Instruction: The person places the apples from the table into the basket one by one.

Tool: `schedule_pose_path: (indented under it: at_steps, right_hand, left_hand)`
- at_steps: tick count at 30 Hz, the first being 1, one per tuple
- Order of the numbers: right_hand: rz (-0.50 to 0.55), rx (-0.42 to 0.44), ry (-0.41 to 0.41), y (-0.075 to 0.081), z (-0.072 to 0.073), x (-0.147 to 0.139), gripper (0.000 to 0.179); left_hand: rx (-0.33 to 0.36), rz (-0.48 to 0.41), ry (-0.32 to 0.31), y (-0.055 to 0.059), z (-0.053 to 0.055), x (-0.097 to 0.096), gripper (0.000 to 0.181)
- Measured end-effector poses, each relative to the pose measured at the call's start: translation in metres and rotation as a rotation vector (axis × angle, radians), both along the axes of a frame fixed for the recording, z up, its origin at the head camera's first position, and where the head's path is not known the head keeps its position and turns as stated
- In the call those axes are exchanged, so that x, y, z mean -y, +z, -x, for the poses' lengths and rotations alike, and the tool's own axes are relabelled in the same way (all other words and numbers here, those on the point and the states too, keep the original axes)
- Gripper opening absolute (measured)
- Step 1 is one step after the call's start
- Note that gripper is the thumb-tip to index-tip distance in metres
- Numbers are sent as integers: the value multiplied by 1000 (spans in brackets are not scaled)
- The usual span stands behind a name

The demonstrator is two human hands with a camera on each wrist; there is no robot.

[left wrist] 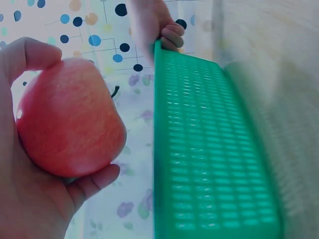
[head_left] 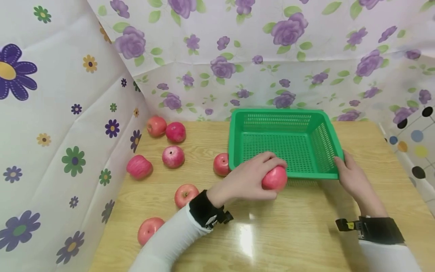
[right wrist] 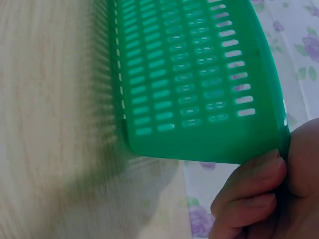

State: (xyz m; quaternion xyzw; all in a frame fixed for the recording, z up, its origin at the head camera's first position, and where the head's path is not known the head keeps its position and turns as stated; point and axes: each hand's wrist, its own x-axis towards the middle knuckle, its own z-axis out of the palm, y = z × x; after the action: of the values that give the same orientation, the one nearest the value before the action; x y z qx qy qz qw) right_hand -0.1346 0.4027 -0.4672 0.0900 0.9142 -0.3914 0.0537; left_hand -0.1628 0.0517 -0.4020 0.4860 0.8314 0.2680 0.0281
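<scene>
My left hand (head_left: 253,179) grips a red apple (head_left: 274,178) at the near rim of a green plastic basket (head_left: 232,145). In the left wrist view the apple (left wrist: 72,119) sits between thumb and fingers, its dark stem showing, beside the outer wall of the basket (left wrist: 209,144). My right hand (head_left: 355,181) pinches the basket's rim at the near right corner. The right wrist view shows the fingers (right wrist: 249,181) curled over that rim, below the slotted wall (right wrist: 189,134). Inside the basket, the visible floor bears nothing. One apple (head_left: 221,164) lies right at the basket's left side.
Several more apples lie on the left of the wooden table (head_left: 278,234): a far pair, including a dark red apple (head_left: 175,132), a streaked apple (head_left: 139,167), and an apple (head_left: 149,229) partly behind the left sleeve. Flowered cloth (head_left: 204,75) hangs behind and at the left.
</scene>
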Motion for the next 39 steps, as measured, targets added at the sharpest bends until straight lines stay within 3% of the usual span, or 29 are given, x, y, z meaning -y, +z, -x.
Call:
schedule_pose_path:
  at_steps: [5, 14, 21, 28, 32, 39]
  right_hand:
    - [-51, -34, -12, 0, 1, 4, 69]
    - [-97, -32, -14, 0, 3, 7, 68]
    - [-116, -26, -2, -1, 4, 4, 67]
    - [-128, -13, 5, -3, 3, 0, 67]
    - [-139, -14, 3, -2, 4, 1, 67]
    - [-133, -13, 6, 1, 5, 1, 67]
  left_hand:
    - [30, 38, 43, 11, 16, -22, 65]
    - [37, 161, 66, 14, 44, -67, 77]
    - [88, 334, 97, 12, 63, -98, 75]
    - [147, 543, 106, 14, 73, -126, 74]
    - [164, 592, 76, 13, 79, -141, 72]
    - [240, 598, -27, 9, 87, -156, 60]
